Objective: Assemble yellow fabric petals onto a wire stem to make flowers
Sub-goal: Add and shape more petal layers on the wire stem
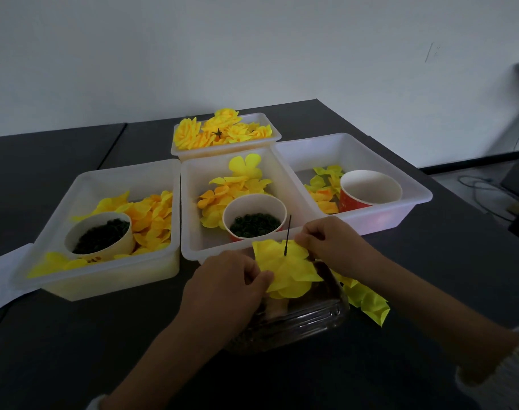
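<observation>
A yellow fabric flower (288, 272) of layered petals sits between my two hands, above a clear plastic container (308, 321). A thin dark wire stem (287, 235) pokes up through its middle. My left hand (225, 288) pinches the flower's left edge. My right hand (332, 241) pinches the petals at the upper right, next to the stem. Loose yellow petals (367, 303) lie on the table right of the container.
Three white bins stand behind: the left bin (84, 184) holds petals and a cup of dark rings (100, 236); the middle bin (193, 232) holds petals and another ring cup (254, 221); the right bin (412, 184) holds an empty red cup (369, 189). A far bin (225, 133) holds finished flowers.
</observation>
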